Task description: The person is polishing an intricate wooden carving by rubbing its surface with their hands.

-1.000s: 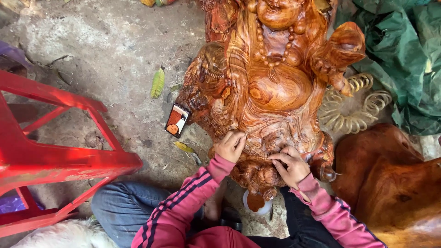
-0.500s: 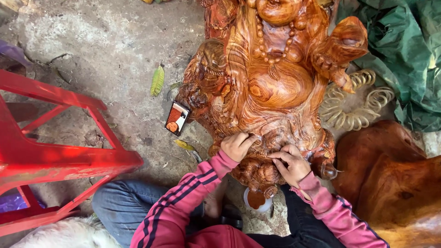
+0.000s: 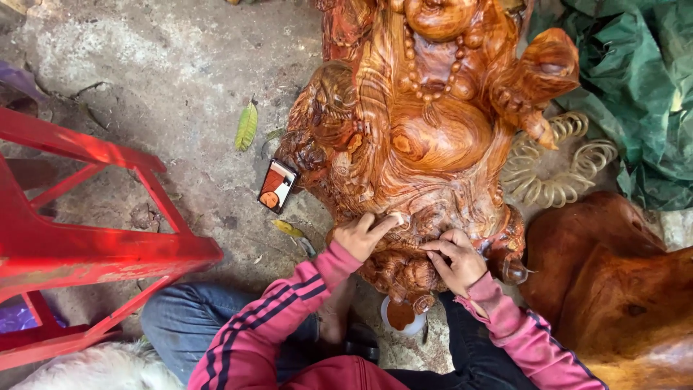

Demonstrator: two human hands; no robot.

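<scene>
Down at the carved base of the glossy wooden statue (image 3: 433, 144) on the ground, your left hand (image 3: 359, 236) pinched a small pad against it while your right hand (image 3: 456, 260) pressed curled fingers alongside, upper body already gleaming, base unfinished by my reckoning.

carving (image 3: 433, 137): glossy reddish-brown wood, a big-bellied figure with a bead necklace
pose: upright on the concrete ground
base: knotted, root-like, at the person's knees
contact: 2 hands press on its lower front
</scene>
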